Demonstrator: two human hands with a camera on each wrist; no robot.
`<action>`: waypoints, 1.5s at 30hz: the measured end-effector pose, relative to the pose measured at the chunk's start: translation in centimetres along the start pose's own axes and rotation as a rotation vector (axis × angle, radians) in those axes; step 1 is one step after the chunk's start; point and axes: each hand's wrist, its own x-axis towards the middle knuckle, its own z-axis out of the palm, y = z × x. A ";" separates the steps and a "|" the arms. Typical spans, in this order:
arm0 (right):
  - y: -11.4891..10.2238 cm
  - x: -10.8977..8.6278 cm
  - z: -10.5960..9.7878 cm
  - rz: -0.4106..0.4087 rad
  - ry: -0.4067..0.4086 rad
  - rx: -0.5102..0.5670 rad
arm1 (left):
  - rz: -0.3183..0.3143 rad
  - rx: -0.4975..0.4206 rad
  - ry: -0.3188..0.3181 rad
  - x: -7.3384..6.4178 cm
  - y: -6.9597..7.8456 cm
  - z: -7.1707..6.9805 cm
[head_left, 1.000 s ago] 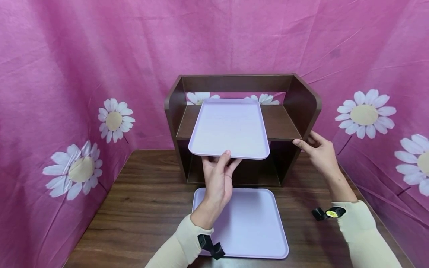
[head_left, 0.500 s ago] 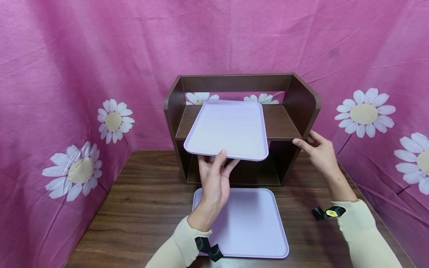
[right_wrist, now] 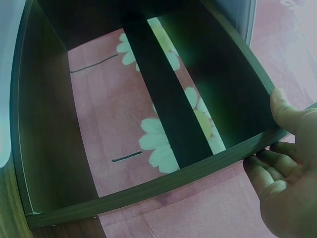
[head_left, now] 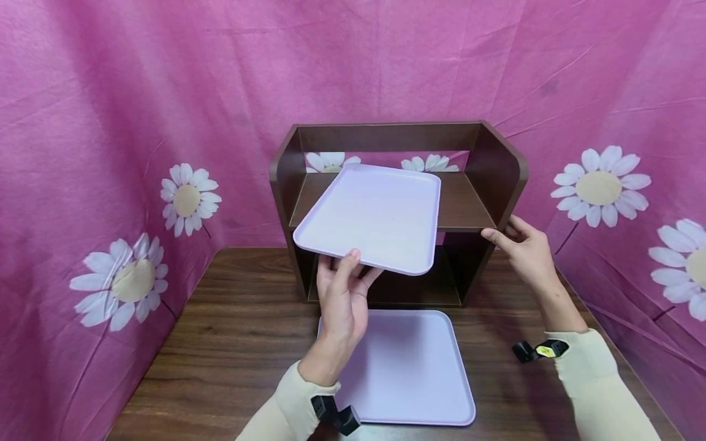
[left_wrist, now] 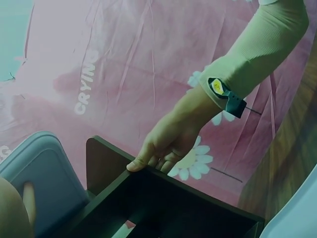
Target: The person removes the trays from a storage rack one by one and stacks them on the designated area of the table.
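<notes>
My left hand (head_left: 343, 306) grips a flat lavender tray (head_left: 375, 214) by its near edge, thumb on top and fingers underneath. The tray is raised in front of the upper level of a dark brown two-level wooden shelf (head_left: 502, 165), turned a little askew to it. My right hand (head_left: 526, 254) holds the shelf's right side panel, its thumb at the front end of the middle board. In the right wrist view the thumb (right_wrist: 281, 101) presses that corner while the other fingers curl behind the panel. The left wrist view shows the tray's underside (left_wrist: 49, 173) and one finger against it.
A second lavender tray (head_left: 410, 373) lies flat on the brown wooden table (head_left: 204, 343), in front of the shelf and partly under the left forearm. Behind and on both sides hangs a pink cloth (head_left: 380, 61) with big white daisies.
The held tray has turned clockwise, its near edge swinging left and toward me and its far right corner shifting right. My left hand has moved left with it; the right hand stays put.
</notes>
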 end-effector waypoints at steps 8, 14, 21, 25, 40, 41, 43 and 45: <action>-0.2 0.0 0.0 0.003 0.003 -0.014 | -0.010 0.023 -0.016 0.2 1.2 -0.8; -0.2 0.0 0.1 -0.005 0.009 -0.003 | -0.027 0.022 -0.025 0.4 2.0 -1.4; -0.2 0.0 0.1 -0.011 0.012 0.004 | -0.037 -0.005 -0.027 0.4 2.6 -1.7; -0.1 0.0 0.0 -0.009 0.007 0.000 | -0.037 0.006 -0.030 0.4 3.1 -1.9; 0.0 0.1 0.0 -0.023 0.000 -0.004 | -0.060 0.091 -0.067 1.1 5.1 -2.6; 0.0 0.1 0.0 -0.024 -0.001 0.000 | -0.069 0.092 -0.063 1.2 5.2 -2.6; 0.0 0.1 0.0 -0.027 0.000 0.003 | -0.088 0.092 -0.057 1.2 5.3 -2.7; -0.1 0.1 0.0 -0.026 -0.004 0.013 | -0.106 0.098 -0.056 1.3 5.5 -2.8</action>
